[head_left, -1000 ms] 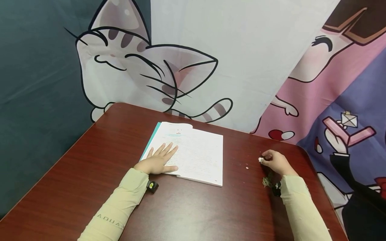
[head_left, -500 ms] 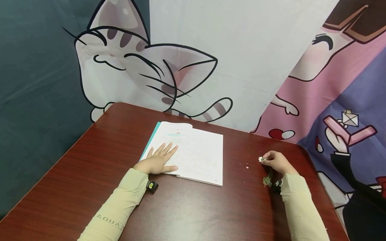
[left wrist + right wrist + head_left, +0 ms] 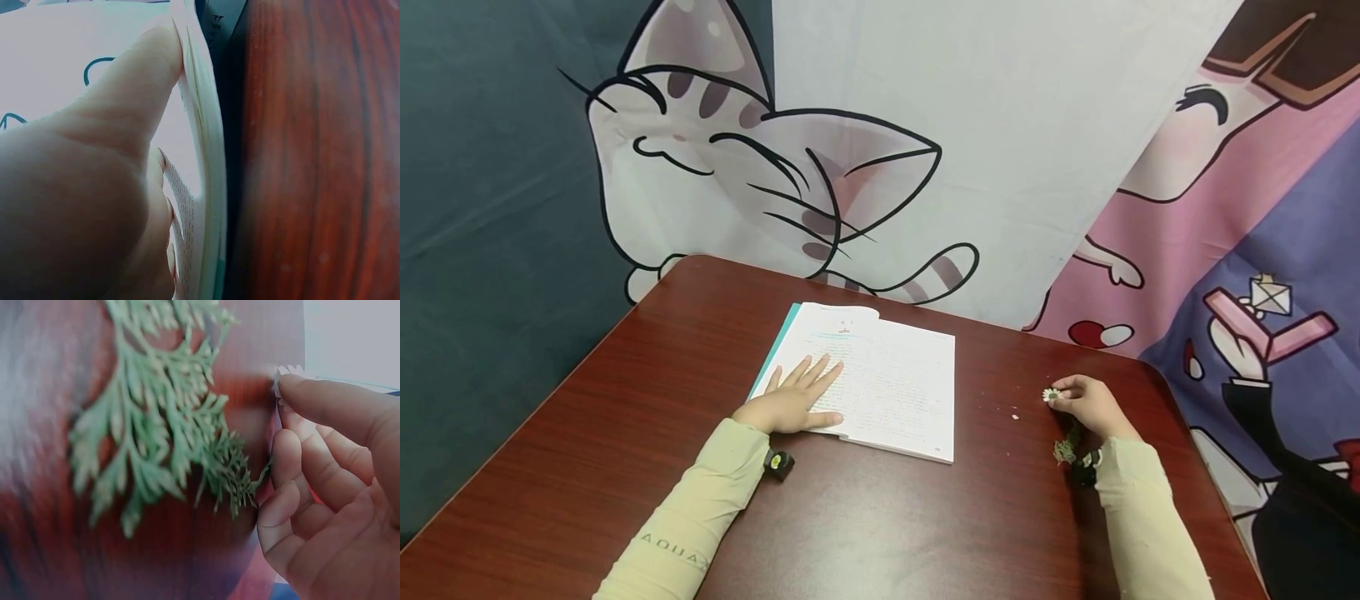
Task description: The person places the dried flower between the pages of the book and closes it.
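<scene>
My left hand (image 3: 792, 406) lies flat with spread fingers on the left page of an open book (image 3: 902, 387), its thumb near the lower edge. The left wrist view shows that thumb (image 3: 140, 81) along the page edge. Toward the table's right side, my right hand (image 3: 1092, 406) pinches a small white daisy-like flower (image 3: 1049, 395) between thumb and fingertips. In the right wrist view the flower (image 3: 287, 372) is mostly hidden behind a digit. A feathery green sprig (image 3: 1063, 452) is near the right wrist; whether the curled fingers also touch its stem, I cannot tell.
The brown wooden table (image 3: 880, 533) carries the book and a few tiny pale scraps (image 3: 1015, 417) between it and the right hand. A cloth backdrop (image 3: 1000, 142) with cartoon figures hangs behind the table's far edge.
The flower has turned in my right fingertips, so its face shows more to the head camera. My left hand and the book have stayed in place.
</scene>
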A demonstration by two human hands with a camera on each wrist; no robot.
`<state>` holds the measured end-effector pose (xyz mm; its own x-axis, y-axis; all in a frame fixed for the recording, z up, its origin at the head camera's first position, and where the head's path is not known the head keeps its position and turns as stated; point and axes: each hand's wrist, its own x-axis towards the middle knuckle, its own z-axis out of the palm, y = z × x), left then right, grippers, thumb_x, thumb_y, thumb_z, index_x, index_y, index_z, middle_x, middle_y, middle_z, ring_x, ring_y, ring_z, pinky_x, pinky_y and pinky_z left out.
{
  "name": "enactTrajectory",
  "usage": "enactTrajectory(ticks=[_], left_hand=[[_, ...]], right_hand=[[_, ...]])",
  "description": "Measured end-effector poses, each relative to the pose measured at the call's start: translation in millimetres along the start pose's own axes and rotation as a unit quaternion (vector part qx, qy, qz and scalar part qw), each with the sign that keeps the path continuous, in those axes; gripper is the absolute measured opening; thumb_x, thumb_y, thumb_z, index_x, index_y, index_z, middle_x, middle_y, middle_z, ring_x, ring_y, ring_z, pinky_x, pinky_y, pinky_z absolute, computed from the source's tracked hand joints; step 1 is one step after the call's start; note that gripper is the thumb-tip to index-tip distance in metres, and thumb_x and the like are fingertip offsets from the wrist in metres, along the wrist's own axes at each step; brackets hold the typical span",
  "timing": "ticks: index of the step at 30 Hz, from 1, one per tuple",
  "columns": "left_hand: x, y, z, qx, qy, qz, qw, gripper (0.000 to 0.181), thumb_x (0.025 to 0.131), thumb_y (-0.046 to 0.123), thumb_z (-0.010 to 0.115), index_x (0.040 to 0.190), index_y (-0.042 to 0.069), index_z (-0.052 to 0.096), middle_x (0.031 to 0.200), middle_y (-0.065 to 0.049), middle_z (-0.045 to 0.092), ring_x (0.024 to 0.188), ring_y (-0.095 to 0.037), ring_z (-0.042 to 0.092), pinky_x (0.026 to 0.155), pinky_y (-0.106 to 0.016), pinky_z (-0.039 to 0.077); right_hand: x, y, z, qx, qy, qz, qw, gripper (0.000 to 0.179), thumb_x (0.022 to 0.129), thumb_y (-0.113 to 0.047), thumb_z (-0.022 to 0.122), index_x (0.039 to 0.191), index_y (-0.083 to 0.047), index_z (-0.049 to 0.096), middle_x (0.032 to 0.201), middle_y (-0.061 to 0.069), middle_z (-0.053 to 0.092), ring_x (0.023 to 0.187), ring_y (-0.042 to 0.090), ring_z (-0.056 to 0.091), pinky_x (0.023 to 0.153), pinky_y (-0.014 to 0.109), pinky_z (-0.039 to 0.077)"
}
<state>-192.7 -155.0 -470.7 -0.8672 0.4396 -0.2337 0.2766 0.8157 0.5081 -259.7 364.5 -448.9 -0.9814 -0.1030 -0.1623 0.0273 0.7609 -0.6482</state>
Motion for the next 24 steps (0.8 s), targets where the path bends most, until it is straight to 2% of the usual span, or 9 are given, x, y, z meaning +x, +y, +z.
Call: enactTrajectory(ticks=[6, 11, 18, 24], left_hand=[[0.4, -0.4, -0.1, -0.001, -0.002, -0.003, 1.0000, 0.092, 0.096, 0.067, 0.051, 0.165, 0.024, 0.008, 0.171, -0.006, -0.001, 0.156, -0.033, -0.009, 0.117, -0.066, -0.011], [0.9, -0.8, 0.2, 0.000, -0.002, -0.003, 1.0000, 0.091, 0.097, 0.067, 0.051, 0.165, 0.024, 0.008, 0.171, -0.006, -0.001, 0.156, -0.033, -0.008, 0.117, -0.065, -0.011], [1.0, -0.2, -0.2, 0.000, -0.001, -0.002, 1.0000, 0.091, 0.097, 0.065, 0.052, 0.165, 0.024, 0.008, 0.171, -0.007, -0.001, 0.156, -0.033, -0.008, 0.117, -0.065, -0.011], [1.8, -1.3, 0.1, -0.001, -0.001, 0.000, 1.0000, 0.091, 0.097, 0.066, 0.051, 0.165, 0.023, 0.008, 0.171, -0.007, -0.001, 0.156, -0.033, -0.008, 0.116, -0.066, -0.011]], right_hand=[[-1.8, -3.5, 4.4, 0.035, 0.017, 0.007, 0.9992, 0.037, 0.089, -0.012, 0.079, 0.113, 0.013, 0.064, 0.093, 0.010, 0.073, 0.077, 0.008, 0.063, 0.067, 0.019, 0.052], [-3.4, -10.3, 11.0, 0.062, 0.044, 0.000, 0.9971, 0.035, 0.089, -0.013, 0.079, 0.110, 0.012, 0.066, 0.088, 0.006, 0.073, 0.072, 0.004, 0.060, 0.063, 0.022, 0.051], [-5.8, -23.7, 21.4, 0.104, 0.068, 0.001, 0.9922, 0.035, 0.091, -0.016, 0.078, 0.110, 0.011, 0.067, 0.084, -0.002, 0.070, 0.070, 0.010, 0.061, 0.064, 0.025, 0.054], [-6.1, -35.9, 32.4, 0.150, 0.071, 0.010, 0.9862, 0.040, 0.091, -0.019, 0.078, 0.116, 0.010, 0.066, 0.084, -0.005, 0.070, 0.074, 0.010, 0.065, 0.068, 0.024, 0.056]])
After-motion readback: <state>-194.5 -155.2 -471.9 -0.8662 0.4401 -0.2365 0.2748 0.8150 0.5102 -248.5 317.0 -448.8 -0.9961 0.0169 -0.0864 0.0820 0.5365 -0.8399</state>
